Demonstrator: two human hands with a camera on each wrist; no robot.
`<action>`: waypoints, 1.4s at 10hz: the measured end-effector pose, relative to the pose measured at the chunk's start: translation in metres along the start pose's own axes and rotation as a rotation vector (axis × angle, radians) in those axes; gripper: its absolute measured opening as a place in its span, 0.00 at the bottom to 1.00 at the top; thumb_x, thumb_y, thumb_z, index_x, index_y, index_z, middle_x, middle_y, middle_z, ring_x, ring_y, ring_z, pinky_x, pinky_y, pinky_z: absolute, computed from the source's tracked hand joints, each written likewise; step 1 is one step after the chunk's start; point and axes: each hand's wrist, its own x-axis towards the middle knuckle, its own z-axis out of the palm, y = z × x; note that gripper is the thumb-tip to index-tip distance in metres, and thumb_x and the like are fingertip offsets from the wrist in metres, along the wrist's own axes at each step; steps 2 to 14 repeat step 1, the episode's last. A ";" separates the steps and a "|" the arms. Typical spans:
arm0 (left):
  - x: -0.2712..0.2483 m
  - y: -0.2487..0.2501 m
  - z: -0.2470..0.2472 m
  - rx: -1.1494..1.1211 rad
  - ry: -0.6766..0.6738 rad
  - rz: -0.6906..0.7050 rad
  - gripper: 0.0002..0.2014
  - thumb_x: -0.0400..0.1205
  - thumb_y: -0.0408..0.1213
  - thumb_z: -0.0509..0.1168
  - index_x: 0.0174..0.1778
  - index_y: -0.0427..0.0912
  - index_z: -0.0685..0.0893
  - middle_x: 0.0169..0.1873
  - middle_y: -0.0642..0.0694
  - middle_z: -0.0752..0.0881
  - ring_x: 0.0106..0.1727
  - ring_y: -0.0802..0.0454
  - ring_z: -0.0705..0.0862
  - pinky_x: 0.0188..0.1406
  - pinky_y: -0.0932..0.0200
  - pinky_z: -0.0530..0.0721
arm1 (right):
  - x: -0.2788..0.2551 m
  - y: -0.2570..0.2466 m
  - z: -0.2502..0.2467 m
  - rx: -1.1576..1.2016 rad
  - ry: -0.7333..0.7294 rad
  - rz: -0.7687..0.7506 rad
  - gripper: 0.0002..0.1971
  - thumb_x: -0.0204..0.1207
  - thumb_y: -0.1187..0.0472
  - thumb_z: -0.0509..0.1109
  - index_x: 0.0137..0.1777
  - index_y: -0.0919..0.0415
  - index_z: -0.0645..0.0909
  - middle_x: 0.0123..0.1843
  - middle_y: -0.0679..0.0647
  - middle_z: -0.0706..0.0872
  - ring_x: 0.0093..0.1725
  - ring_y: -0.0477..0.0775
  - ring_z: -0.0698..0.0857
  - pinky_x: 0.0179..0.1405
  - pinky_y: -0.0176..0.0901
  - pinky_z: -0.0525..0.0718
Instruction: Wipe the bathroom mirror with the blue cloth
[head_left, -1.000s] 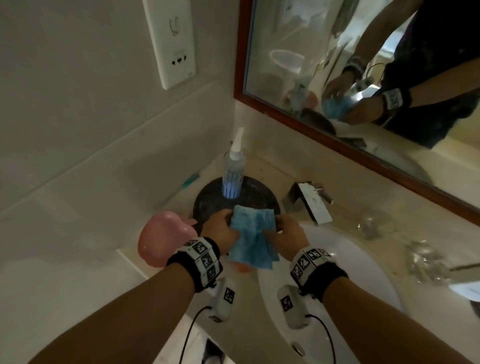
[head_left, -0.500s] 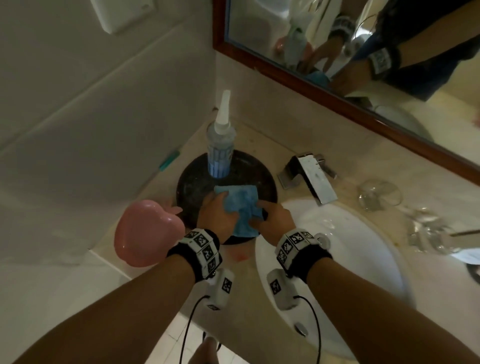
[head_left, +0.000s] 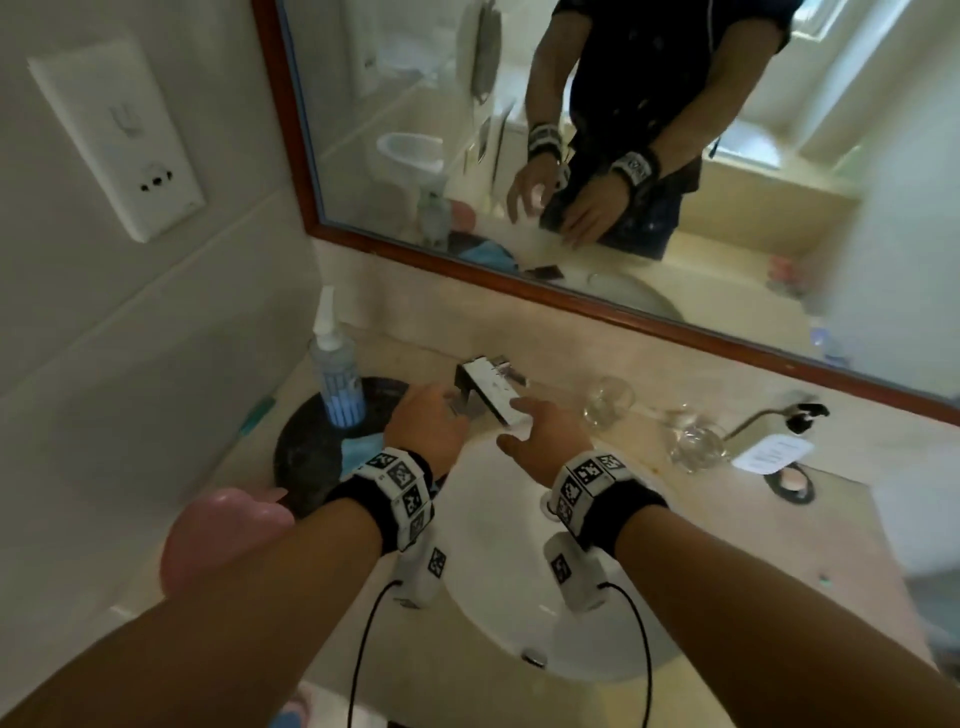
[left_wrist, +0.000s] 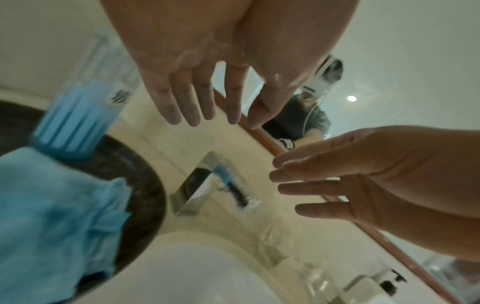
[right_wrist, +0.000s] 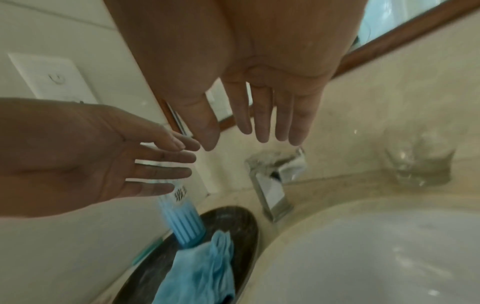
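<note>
The blue cloth (head_left: 358, 447) lies crumpled on a round dark tray (head_left: 301, 447) left of the sink, beside a spray bottle (head_left: 336, 382); it also shows as the cloth (left_wrist: 52, 222) and the cloth (right_wrist: 200, 273) in the wrist views. My left hand (head_left: 428, 423) hovers above the counter by the tap (head_left: 491, 392), fingers straight and empty. My right hand (head_left: 540, 434) is held over the sink's back edge, fingers spread, holding nothing. The wood-framed mirror (head_left: 623, 130) hangs on the wall above and reflects both hands.
A white basin (head_left: 509, 571) lies under my wrists. A pink apple-shaped container (head_left: 218, 535) stands at the counter's left front. Two clear glasses (head_left: 608, 402) and a card holder (head_left: 774, 452) sit right of the tap. A wall socket (head_left: 124, 135) is at the left.
Both hands let go of the blue cloth, which now lies on the dark tray. The hands rose and moved right toward the tap, fingers straightened. The head view tilted up to the mirror.
</note>
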 end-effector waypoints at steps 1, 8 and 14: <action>-0.027 0.042 -0.005 -0.034 0.017 0.070 0.18 0.80 0.43 0.68 0.66 0.49 0.83 0.63 0.45 0.84 0.62 0.46 0.82 0.64 0.52 0.81 | -0.036 0.014 -0.043 0.008 0.096 -0.026 0.26 0.76 0.51 0.72 0.74 0.53 0.74 0.70 0.54 0.81 0.68 0.58 0.80 0.67 0.46 0.76; -0.027 0.042 -0.005 -0.034 0.017 0.070 0.18 0.80 0.43 0.68 0.66 0.49 0.83 0.63 0.45 0.84 0.62 0.46 0.82 0.64 0.52 0.81 | -0.036 0.014 -0.043 0.008 0.096 -0.026 0.26 0.76 0.51 0.72 0.74 0.53 0.74 0.70 0.54 0.81 0.68 0.58 0.80 0.67 0.46 0.76; -0.027 0.042 -0.005 -0.034 0.017 0.070 0.18 0.80 0.43 0.68 0.66 0.49 0.83 0.63 0.45 0.84 0.62 0.46 0.82 0.64 0.52 0.81 | -0.036 0.014 -0.043 0.008 0.096 -0.026 0.26 0.76 0.51 0.72 0.74 0.53 0.74 0.70 0.54 0.81 0.68 0.58 0.80 0.67 0.46 0.76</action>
